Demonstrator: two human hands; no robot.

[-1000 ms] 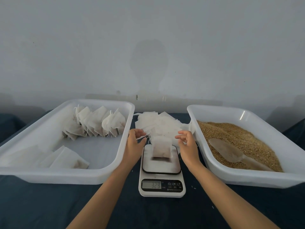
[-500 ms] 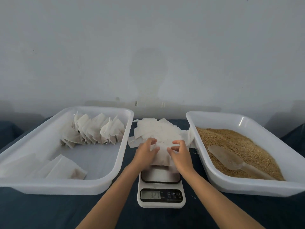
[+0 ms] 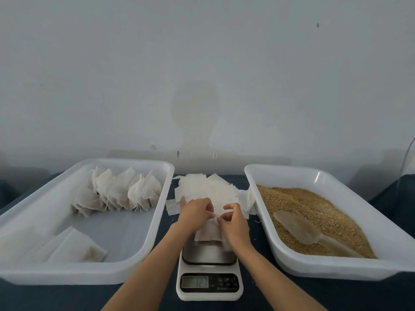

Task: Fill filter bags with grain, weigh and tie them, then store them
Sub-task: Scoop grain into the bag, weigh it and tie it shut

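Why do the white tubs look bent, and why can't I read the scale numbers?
Head view: the wide lens bows the left tub and right tub outward near the edges; the scale display is dim and blurry, digits unclear; soft flat light, with one small glare streak on the right tub's far wall.

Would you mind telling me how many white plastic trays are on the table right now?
2. The left tray sits left of the scale and holds filter bags; the right tray sits right of it and holds grain. None appears hidden.

Both hands, left [image 3: 195,213] and right [image 3: 233,223], pinch the filter bag [image 3: 207,233] top above the scale [image 3: 209,274]; grain tray [image 3: 314,173] at 3 o'clock.
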